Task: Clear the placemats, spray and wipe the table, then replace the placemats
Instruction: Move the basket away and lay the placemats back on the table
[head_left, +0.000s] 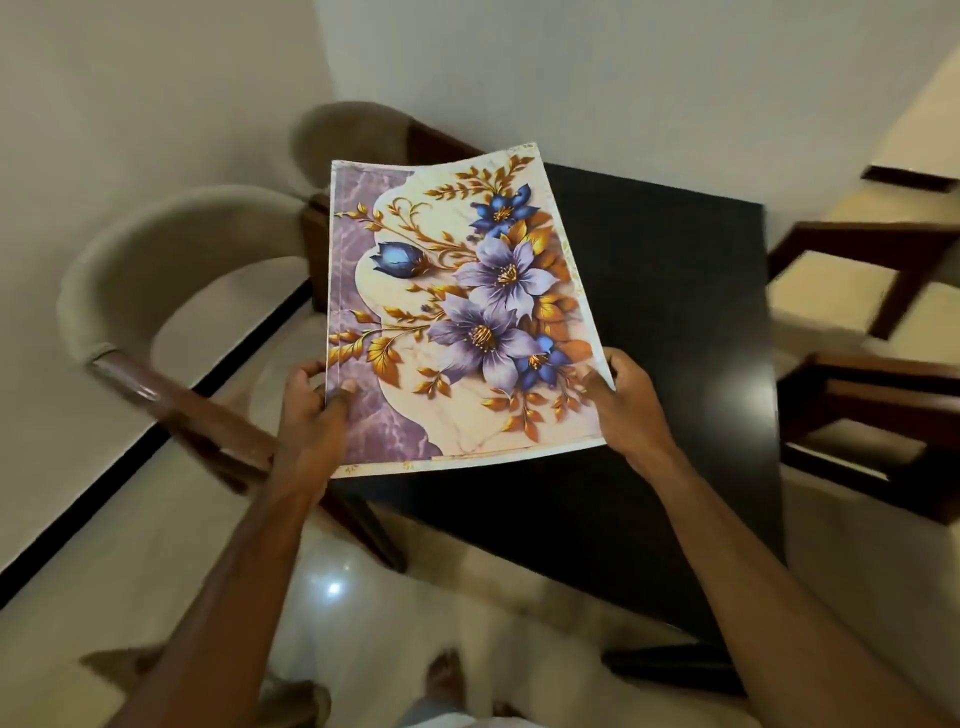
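A floral placemat (457, 312), printed with purple and blue flowers and gold leaves on a cream and purple ground, is held up in the air over the left part of a dark table (670, 322). My left hand (317, 410) grips its near left corner, thumb on top. My right hand (623, 400) grips its near right edge. The placemat bends slightly and hides the table's left edge. No other placemat, spray bottle or cloth shows.
A round-backed beige chair (130, 275) stands at the left of the table and another (353, 135) at the far left corner. Wooden chairs (872, 410) stand to the right. The floor is glossy light tile (332, 587). My bare foot (441, 675) is below.
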